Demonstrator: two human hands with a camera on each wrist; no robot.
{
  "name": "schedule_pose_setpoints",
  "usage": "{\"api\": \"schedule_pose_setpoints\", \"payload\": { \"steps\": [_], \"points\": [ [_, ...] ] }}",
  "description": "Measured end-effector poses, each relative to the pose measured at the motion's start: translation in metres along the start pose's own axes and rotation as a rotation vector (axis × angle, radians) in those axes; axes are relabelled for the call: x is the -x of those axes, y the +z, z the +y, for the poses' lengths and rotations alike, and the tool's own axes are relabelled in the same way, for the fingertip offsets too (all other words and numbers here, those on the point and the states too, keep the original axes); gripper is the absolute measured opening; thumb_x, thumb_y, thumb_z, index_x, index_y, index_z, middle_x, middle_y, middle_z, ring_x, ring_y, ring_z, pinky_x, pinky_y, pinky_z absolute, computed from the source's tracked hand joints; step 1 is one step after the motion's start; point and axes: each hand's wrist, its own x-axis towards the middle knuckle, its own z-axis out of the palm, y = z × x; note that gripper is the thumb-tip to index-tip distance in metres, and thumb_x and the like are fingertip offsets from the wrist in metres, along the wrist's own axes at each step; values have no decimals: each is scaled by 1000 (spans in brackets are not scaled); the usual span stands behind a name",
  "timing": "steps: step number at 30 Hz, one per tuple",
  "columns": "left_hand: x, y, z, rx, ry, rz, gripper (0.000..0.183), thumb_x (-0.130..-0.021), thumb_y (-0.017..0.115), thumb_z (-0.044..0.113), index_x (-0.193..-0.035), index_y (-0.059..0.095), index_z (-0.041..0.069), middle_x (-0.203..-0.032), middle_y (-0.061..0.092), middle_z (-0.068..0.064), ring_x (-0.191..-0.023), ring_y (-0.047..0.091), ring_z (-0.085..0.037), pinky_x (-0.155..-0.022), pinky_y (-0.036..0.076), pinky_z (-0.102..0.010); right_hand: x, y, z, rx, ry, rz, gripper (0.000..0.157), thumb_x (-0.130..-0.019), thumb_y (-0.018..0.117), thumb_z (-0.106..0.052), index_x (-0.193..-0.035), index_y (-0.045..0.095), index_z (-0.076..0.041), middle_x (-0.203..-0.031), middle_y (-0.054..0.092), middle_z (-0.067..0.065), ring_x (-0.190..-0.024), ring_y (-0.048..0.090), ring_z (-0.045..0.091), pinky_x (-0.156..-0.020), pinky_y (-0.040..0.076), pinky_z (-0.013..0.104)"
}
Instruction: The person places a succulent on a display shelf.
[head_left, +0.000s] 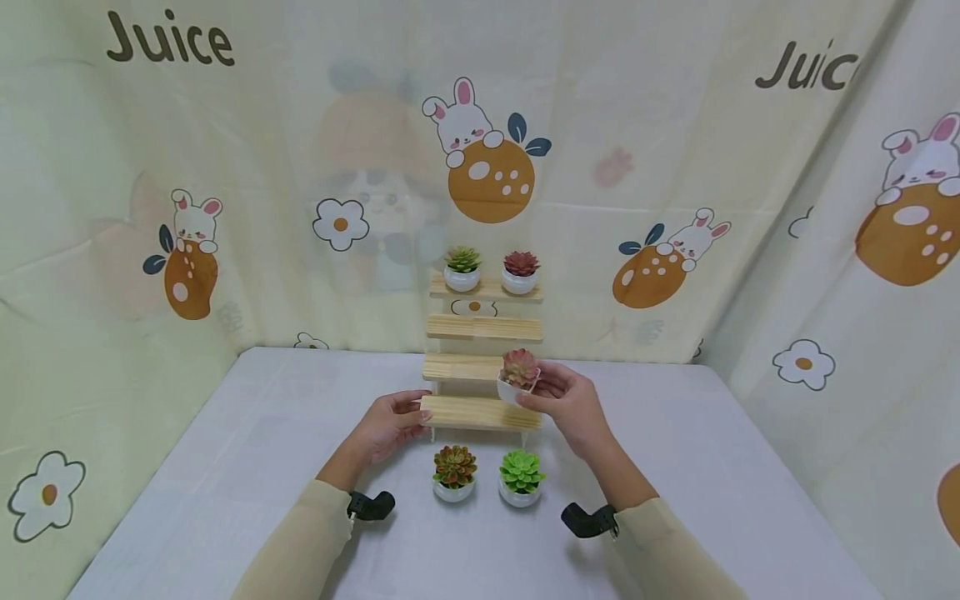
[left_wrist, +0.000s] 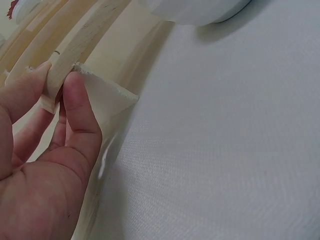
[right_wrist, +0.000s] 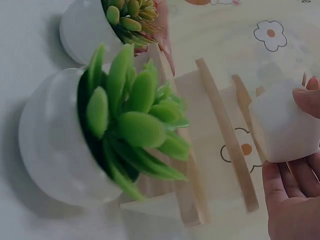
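Observation:
My right hand (head_left: 567, 406) holds a pink succulent in a white pot (head_left: 518, 377) by the pot's sides, over the right part of the lower steps. In the right wrist view that white pot (right_wrist: 285, 125) hangs tilted between thumb and fingers. A tiered wooden shelf (head_left: 480, 412) stands at the middle of the table. My left hand (head_left: 384, 427) pinches the left end of its lowest board (left_wrist: 67, 62) between thumb and fingers. On the top board sit a green succulent (head_left: 462, 268) and a dark red succulent (head_left: 521, 272), both in white pots.
In front of the shelf, a brown-green succulent (head_left: 454, 472) and a bright green succulent (head_left: 521, 477) stand in white pots on the white table (head_left: 300, 392). Behind the shelf hangs a printed curtain (head_left: 285, 125). Each wrist wears a black strap device.

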Motion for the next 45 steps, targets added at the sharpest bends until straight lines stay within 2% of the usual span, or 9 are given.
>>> {"api": "schedule_pose_setpoints", "payload": {
  "steps": [10, 15, 30, 40, 45],
  "points": [
    [-1, -1, -1, 1, -6, -3, 52, -97, 68, 2, -146, 53, 1, -126, 65, -16, -95, 68, -15, -79, 59, -25, -22, 10, -7, -14, -37, -53, 63, -83, 85, -8, -140, 60, -4, -137, 64, 19, -120, 66, 20, -92, 57, 20],
    [-2, -3, -3, 5, 0, -12, 52, -97, 68, 2, -147, 52, -1, -126, 65, -17, -96, 68, -15, -80, 60, -26, -31, 16, -15, -26, -47, -69, 62, -84, 84, -7, -140, 59, -2, -138, 64, 20, -123, 65, 25, -91, 58, 21],
    [-2, -2, 0, 17, 3, -25, 53, -97, 67, 1, -147, 51, -1, -126, 65, -16, -96, 68, -15, -80, 60, -26, -66, 30, -36, 45, -74, -130, 62, -84, 85, -11, -141, 60, -5, -136, 66, 18, -125, 64, 29, -88, 59, 23],
    [-2, -3, 0, 17, 3, -17, 52, -97, 68, 1, -146, 53, -1, -127, 65, -17, -96, 69, -16, -79, 60, -26, -87, 41, -47, 127, -111, -148, 60, -85, 86, -21, -140, 63, -11, -133, 70, 10, -123, 66, 24, -99, 58, 37],
    [-3, -3, -1, 13, 10, -21, 52, -97, 68, 1, -146, 52, -2, -127, 65, -18, -96, 69, -16, -79, 60, -26, -98, 47, -48, 106, -130, -171, 57, -87, 83, -15, -139, 63, -9, -134, 69, 13, -125, 65, 26, -102, 56, 38]
  ]
}}
